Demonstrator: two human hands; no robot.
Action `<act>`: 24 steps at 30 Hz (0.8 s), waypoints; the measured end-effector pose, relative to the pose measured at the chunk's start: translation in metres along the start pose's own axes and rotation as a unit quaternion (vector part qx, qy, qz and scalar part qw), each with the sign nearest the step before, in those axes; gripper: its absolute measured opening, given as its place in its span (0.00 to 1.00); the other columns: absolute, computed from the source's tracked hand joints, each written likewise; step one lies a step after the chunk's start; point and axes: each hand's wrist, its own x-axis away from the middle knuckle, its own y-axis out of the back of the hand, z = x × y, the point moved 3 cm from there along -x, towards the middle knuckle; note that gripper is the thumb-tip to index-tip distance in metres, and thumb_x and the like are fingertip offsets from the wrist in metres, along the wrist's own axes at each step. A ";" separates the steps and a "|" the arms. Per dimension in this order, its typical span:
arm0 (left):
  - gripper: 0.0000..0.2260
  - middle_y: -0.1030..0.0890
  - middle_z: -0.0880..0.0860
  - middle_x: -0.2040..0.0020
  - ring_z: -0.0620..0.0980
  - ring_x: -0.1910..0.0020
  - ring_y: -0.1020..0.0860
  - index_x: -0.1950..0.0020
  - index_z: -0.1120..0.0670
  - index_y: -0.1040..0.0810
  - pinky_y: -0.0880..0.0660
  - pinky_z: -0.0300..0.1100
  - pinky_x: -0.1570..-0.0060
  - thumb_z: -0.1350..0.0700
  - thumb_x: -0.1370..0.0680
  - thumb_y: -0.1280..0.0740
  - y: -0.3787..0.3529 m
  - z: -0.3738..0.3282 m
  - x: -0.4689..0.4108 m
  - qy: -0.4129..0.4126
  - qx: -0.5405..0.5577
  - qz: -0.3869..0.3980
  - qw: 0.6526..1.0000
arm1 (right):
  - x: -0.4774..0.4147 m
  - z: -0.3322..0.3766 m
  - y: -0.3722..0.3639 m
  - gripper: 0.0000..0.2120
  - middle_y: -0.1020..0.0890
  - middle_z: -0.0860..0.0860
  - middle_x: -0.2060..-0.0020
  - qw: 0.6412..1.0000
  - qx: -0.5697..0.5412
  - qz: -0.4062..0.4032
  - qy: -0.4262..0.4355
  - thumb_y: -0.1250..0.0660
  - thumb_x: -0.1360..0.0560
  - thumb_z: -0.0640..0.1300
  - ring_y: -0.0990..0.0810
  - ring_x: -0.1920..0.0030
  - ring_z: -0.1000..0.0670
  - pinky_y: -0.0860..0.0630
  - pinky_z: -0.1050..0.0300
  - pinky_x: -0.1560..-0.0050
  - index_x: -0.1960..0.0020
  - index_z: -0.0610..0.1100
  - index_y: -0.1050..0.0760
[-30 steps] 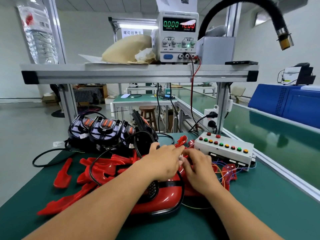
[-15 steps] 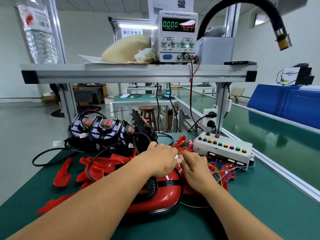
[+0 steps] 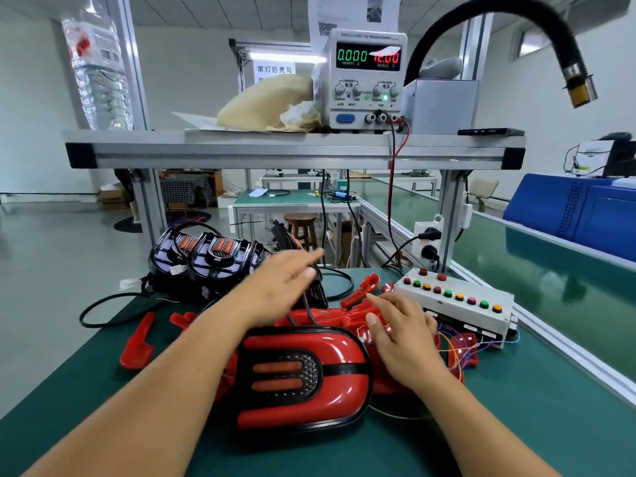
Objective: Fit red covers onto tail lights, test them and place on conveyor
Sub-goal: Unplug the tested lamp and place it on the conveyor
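Red tail light (image 3: 303,376), green mat (image 3: 516,418)

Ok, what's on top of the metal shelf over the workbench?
On the shelf: a power supply, a tan crumpled bundle on paper, a grey box and a flat black device. Whatever lies behind them is hidden from this low angle.

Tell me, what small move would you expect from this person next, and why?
Probably the right hand shifts to the button box beside it and presses a button to test the red-covered tail light lying on the green mat. The cover looks fitted, that hand is open and holds nothing, and the power supply reads 12.00 volts but zero current, so nothing seems powered yet.
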 end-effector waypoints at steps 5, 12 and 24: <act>0.13 0.21 0.47 0.49 0.44 0.52 0.24 0.34 0.49 0.23 0.30 0.39 0.52 0.57 0.18 0.39 0.019 0.056 0.081 0.195 0.071 -0.224 0.952 | -0.017 0.025 0.004 0.10 0.25 0.61 0.50 0.997 -0.042 0.060 0.023 0.38 0.20 0.49 0.30 0.46 0.59 0.33 0.60 0.42 0.42 0.52 0.21; 0.14 0.19 0.44 0.47 0.45 0.46 0.21 0.41 0.44 0.24 0.26 0.40 0.45 0.40 0.22 0.36 -0.022 0.061 0.101 0.258 0.184 -0.060 0.947 | -0.063 0.080 -0.026 0.13 0.17 0.43 0.46 0.971 -0.117 0.200 -0.054 0.38 0.20 0.44 0.21 0.45 0.44 0.26 0.54 0.44 0.45 0.37 0.20; 0.12 0.15 0.59 0.49 0.59 0.49 0.16 0.41 0.57 0.22 0.20 0.58 0.46 0.57 0.23 0.29 -0.035 0.063 0.091 0.220 0.474 -0.031 0.852 | -0.086 0.072 -0.041 0.12 0.26 0.49 0.67 0.848 -0.443 0.137 -0.255 0.32 0.22 0.49 0.27 0.71 0.53 0.28 0.59 0.70 0.61 0.45 0.27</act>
